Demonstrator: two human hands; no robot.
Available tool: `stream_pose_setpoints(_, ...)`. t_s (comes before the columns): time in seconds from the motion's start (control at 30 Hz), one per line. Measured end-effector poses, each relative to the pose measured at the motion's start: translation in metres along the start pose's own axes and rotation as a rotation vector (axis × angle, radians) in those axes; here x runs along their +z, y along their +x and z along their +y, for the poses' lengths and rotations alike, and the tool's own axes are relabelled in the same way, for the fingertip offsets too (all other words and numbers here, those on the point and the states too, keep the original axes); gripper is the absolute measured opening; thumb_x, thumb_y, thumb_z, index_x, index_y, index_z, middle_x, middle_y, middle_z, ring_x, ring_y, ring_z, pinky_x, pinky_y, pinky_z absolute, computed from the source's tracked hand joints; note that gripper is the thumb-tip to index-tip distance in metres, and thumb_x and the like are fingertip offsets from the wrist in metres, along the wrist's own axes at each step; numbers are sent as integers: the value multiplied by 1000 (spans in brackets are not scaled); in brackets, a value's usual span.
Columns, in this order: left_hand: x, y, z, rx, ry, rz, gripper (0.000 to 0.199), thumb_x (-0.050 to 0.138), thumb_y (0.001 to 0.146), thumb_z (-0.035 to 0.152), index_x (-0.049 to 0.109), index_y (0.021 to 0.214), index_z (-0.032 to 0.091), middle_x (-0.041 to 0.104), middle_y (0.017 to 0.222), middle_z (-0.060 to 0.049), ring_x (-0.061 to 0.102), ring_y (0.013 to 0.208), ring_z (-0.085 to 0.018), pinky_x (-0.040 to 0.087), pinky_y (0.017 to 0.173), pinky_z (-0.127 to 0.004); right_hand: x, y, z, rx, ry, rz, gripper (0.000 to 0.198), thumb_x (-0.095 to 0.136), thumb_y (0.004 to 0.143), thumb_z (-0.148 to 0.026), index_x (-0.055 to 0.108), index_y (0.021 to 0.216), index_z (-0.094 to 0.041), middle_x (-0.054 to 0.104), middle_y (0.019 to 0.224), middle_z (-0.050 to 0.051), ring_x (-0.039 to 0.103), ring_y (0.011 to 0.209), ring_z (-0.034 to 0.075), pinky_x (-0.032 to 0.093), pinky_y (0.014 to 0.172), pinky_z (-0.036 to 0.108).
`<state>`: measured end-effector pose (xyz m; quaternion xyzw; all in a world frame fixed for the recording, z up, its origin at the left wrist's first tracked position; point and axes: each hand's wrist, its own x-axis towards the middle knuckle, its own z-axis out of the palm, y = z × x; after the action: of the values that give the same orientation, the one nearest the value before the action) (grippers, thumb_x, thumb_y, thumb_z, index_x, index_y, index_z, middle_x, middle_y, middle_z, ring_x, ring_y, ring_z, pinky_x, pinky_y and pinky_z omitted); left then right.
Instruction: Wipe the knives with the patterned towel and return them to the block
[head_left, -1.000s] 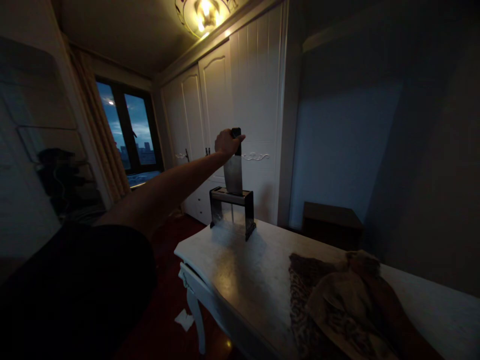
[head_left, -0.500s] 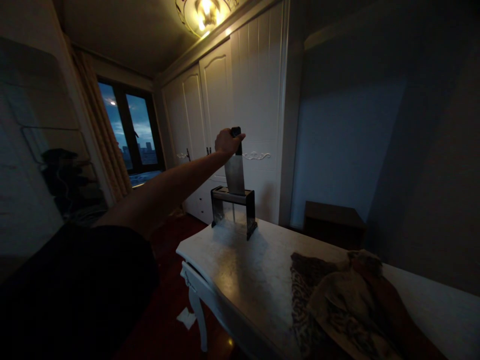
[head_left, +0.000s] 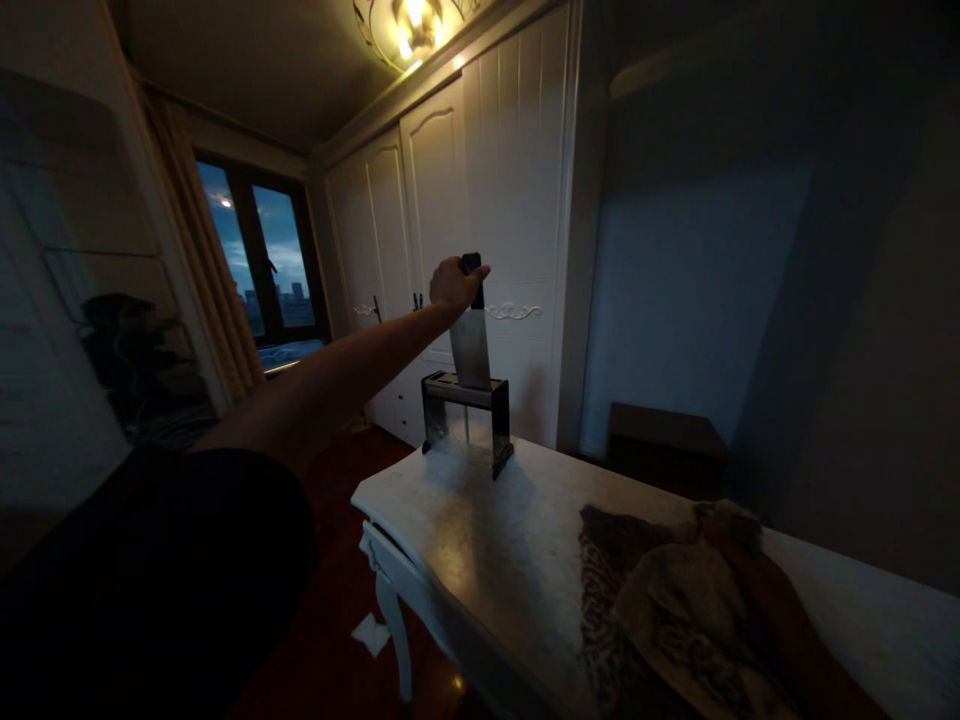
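My left hand [head_left: 454, 283] is closed around the black handle of a cleaver [head_left: 470, 350]. Its broad blade points down, with the lower edge at the top slot of a knife block [head_left: 466, 395] that has dark side legs and a see-through body. Some of the blade seems to be inside the slot. On the right, my right hand [head_left: 731, 540] rests on a crumpled brown patterned cloth [head_left: 675, 610], its fingers dim and partly lost in the folds; it appears to grip the cloth.
The knife block stands near the far left end of a white table [head_left: 465, 520] with curved legs. Behind it is a white wardrobe [head_left: 517, 230]. A dark low cabinet [head_left: 667, 440] sits against the wall. White paper [head_left: 371, 634] lies on the red floor.
Almost nothing differs. The view has shifted very slightly; the left hand, cleaver and knife block hold the same places, and the right hand stays on the cloth.
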<state>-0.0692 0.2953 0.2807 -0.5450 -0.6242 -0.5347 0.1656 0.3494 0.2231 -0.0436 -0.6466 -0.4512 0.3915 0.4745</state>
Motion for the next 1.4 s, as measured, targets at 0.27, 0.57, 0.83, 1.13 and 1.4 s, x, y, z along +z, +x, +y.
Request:
stream_pose_setpoints(0.27, -1, 1, 1, -8, 1, -2, 36, 62, 75, 52, 69, 89, 19, 70, 89, -9, 62, 88, -24, 47, 81, -35, 3, -9, -9, 38, 97, -16, 48, 67, 47, -61, 64, 74, -21, 73, 77, 8, 65, 100, 36, 49, 88, 41)
stream_pose_setpoints(0.57, 0, -2, 3, 10, 7, -19, 39, 61, 76, 52, 68, 95, 19, 69, 97, -10, 61, 95, -25, 46, 86, -37, 4, -13, -6, 216, 160, -102, 53, 73, 53, -60, 64, 86, -19, 74, 72, 7, 70, 80, 31, 54, 70, 36)
stream_pose_setpoints(0.83, -4, -7, 7, 25, 2, -30, 42, 63, 76, 52, 69, 99, 18, 69, 99, -12, 61, 97, -27, 46, 86, -38, 3, -5, -3, 121, 82, -59, 50, 68, 53, -62, 65, 79, -20, 72, 71, 7, 66, 99, 36, 50, 90, 43)
stream_pose_setpoints(1.13, -3, -6, 3, 1, -3, -27, 43, 63, 76, 51, 68, 102, 17, 69, 102, -13, 61, 100, -27, 45, 88, -38, 5, -18, -13, 144, 136, -69, 52, 71, 50, -59, 64, 82, -19, 72, 71, 7, 68, 87, 34, 53, 78, 39)
stream_pose_setpoints(1.4, 1, -6, -1, 7, 9, -12, 42, 62, 76, 53, 69, 100, 19, 70, 101, -11, 62, 97, -25, 46, 85, -36, 3, -11, -1, 78, 165, -79, 48, 74, 57, -55, 66, 87, -18, 73, 70, 6, 70, 76, 32, 54, 69, 39)
